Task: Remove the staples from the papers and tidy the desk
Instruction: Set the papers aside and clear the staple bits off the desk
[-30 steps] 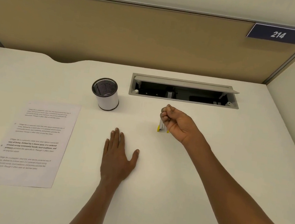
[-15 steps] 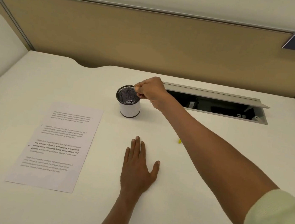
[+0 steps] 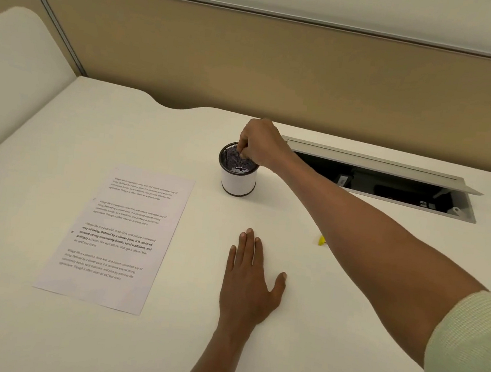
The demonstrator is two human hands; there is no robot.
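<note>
The right hand (image 3: 261, 144) reaches across the white desk (image 3: 328, 335) to the far middle, its curled fingers dipped over the mouth of the small round cup with a black mesh inside and a white wall (image 3: 238, 182). The fingertips come together as if pinching something, but what they hold, if anything, is too small to tell. The left hand (image 3: 249, 282) lies flat on the desk, palm down, fingers straight and close together, thumb spread to the right, well nearer than the cup. The printed white sheet of paper (image 3: 114, 237) lies flat to the left of that hand, apart from it, and near-left of the cup. A small yellow object (image 3: 321, 241) shows just beside the right forearm, on the far right of the left hand. Right of the cup a grey cable hatch (image 3: 373, 166) stands open in the desk.
</note>
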